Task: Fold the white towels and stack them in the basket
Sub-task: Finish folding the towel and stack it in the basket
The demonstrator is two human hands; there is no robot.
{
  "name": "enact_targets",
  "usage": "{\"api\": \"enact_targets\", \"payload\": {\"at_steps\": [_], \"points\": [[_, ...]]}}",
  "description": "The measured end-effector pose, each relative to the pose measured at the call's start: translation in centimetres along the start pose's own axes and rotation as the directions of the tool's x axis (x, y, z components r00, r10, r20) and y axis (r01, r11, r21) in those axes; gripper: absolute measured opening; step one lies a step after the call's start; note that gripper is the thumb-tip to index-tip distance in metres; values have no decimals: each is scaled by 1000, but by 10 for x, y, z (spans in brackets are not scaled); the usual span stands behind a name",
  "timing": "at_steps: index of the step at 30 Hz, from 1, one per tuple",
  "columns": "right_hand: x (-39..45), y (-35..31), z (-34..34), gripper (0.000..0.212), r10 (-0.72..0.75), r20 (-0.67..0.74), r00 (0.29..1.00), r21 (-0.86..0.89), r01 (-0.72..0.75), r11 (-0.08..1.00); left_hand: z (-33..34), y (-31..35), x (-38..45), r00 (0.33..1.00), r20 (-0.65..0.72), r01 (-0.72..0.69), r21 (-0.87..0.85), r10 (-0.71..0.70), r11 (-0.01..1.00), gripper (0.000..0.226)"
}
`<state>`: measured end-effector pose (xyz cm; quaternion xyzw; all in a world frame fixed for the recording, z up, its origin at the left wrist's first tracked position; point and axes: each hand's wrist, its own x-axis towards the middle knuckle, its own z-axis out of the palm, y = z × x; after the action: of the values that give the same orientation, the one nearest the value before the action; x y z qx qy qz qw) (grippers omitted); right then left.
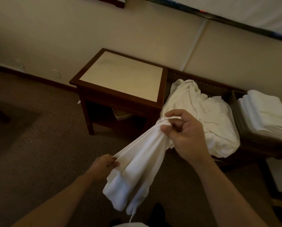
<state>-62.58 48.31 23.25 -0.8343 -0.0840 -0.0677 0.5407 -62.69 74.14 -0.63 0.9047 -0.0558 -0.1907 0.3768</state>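
Bunched white towel between 2 hands

Basket w/ folded stack is cut off by the right edge; its far side can't be seen. Loose pile of towels hides most of what it lies on. Right hand covers part of the held towel, fingertips partly buried in cloth. Left hand fingertips hidden behind towel edge. Both forearms run out the bottom edge. Pale item under the tabletop, on the lower shelf, too dark to ID. Dark bar on the wall: lettering blurred, unreadable.
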Motion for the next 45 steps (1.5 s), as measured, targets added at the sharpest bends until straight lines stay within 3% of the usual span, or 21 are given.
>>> {"api": "enact_targets", "payload": {"at_steps": [2,3,5,6,7,8,10,11,12,14,16,20,22,24,25,27,29,33,38,42,45], "points": [[6,6,-9,30,-25,-109,994,-13,24,1000,-16,-8,4,999,-34,16,26,-15,1000,13],[9,10,-14,29,-38,-172,984,-33,33,999,-27,-10,6,990,-142,6,20,-3,1000,15],[14,21,-23,26,-69,-317,946,-107,36,994,-49,-10,11,866,-492,-92,11,85,996,20],[17,28,-27,25,-84,-390,917,-144,29,989,-55,-8,11,796,-591,-132,40,130,990,18],[20,34,-31,24,-93,-452,887,-169,17,985,-61,-4,12,806,-563,-159,87,181,983,15],[23,41,-36,23,-95,-492,865,-186,2,983,-63,0,14,876,-425,-180,154,230,972,12],[30,57,-42,20,-86,-528,845,-208,-31,978,-65,-1,20,983,-65,-142,327,172,934,16],[32,65,-43,20,-71,-548,833,-210,-55,976,-72,-2,25,988,-44,-121,348,145,930,18],[34,73,-43,19,-47,-579,814,-200,-87,976,-80,-1,30,978,-136,-111,312,159,944,15],[39,95,-43,19,36,-645,764,-161,-182,970,-98,6,44,870,-426,-172,206,247,963,14],[46,120,-42,17,136,-646,751,-134,-287,949,-114,12,57,784,-544,-219,208,299,953,14],[73,164,-38,25,345,-537,770,-121,-475,872,-144,16,95,782,-499,-204,363,374,909,15],[87,170,-27,21,294,-637,713,-21,-397,918,-157,23,114,754,-524,-191,401,396,896,16],[105,180,-17,15,308,-719,623,121,-325,938,-165,26,137,772,-470,-185,478,427,859,25],[115,187,-13,13,353,-689,633,157,-344,926,-169,24,148,787,-434,-183,514,438,838,27],[135,210,-8,12,477,-495,726,132,-479,868,-185,20,168,817,-414,-141,532,402,835,23],[149,226,-8,13,537,-417,733,140,-532,835,-200,15,179,838,-381,-116,576,392,809,14],[177,220,11,17,545,-628,556,373,-399,837,-208,-1,196,855,-166,-232,725,492,649,20],[204,198,44,24,480,-661,577,335,-345,877,-211,-37,219,898,-245,-136,633,365,762,8],[231,180,62,21,437,-723,535,312,-311,898,-208,-57,242,959,-233,-21,510,161,860,13],[242,162,74,19,336,-809,483,244,-243,939,-217,-63,255,958,-270,18,401,100,916,24]]}}
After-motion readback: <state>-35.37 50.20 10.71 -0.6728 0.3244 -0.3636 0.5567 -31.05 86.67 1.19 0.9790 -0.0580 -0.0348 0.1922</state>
